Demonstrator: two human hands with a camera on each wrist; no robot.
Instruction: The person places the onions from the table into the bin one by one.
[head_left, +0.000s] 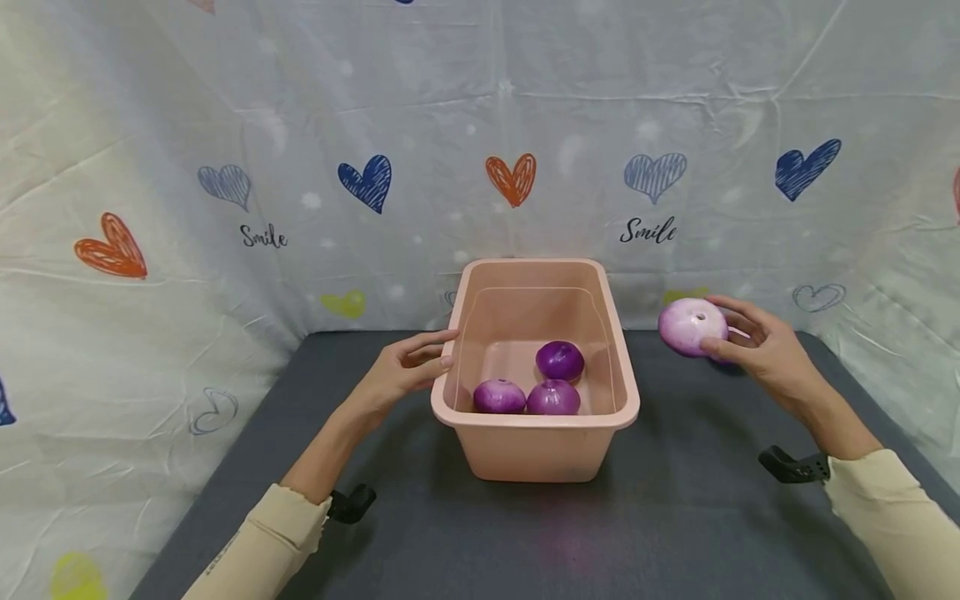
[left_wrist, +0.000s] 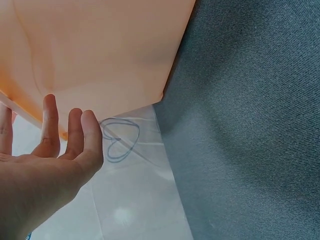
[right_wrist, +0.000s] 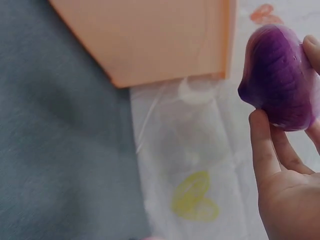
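In the head view my right hand [head_left: 776, 354] holds a red onion [head_left: 686, 327] above the table, to the right of a peach plastic bin [head_left: 532, 450]. The right wrist view shows the same onion [right_wrist: 280, 75] between thumb and fingers, its pointed end outward. Three purple onions lie inside the bin: one onion [head_left: 560, 360] behind, another onion [head_left: 499, 397] at front left, a third onion [head_left: 553, 397] at front right. My left hand [head_left: 393, 371] rests its fingertips at the bin's left rim. Loosely bent fingers [left_wrist: 91, 135] show beside the bin's outer wall in the left wrist view.
A dark grey cloth [head_left: 465, 533] covers the table. Behind it hangs a white curtain [head_left: 442, 100] printed with hearts. Part of a purple thing [head_left: 726, 364] shows under the right hand, mostly hidden. Black bands are on both wrists.
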